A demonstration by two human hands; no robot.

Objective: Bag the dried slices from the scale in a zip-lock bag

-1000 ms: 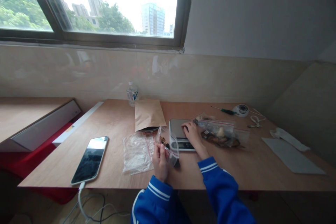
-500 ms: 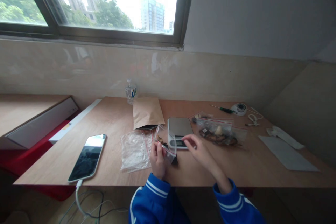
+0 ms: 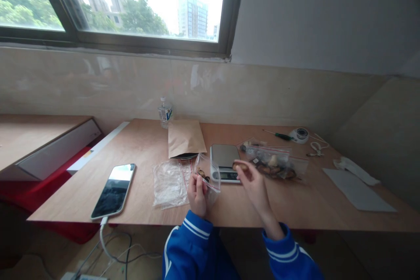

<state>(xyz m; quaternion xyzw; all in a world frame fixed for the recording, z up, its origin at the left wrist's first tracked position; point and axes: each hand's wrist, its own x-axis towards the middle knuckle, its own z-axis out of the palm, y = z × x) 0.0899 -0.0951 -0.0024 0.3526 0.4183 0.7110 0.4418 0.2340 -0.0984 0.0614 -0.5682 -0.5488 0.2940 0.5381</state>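
R hand point(image 3: 255, 186): thumb + fingers nearly closed, pinching sm. brown piece point(image 3: 237, 164) at r. side of scale point(image 3: 224, 155); contact w/ scale can't tell. L hand point(image 3: 197, 197): fingers closed on clear zip bag point(image 3: 202, 162), brown/dark bits point(image 3: 204, 176) inside, just l. of scale.

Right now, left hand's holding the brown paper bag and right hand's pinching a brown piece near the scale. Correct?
Not quite: the left hand holds a clear zip bag; the brown paper bag is farther back on the table, as the head view shows. The right hand is pinching a brown piece near the scale.
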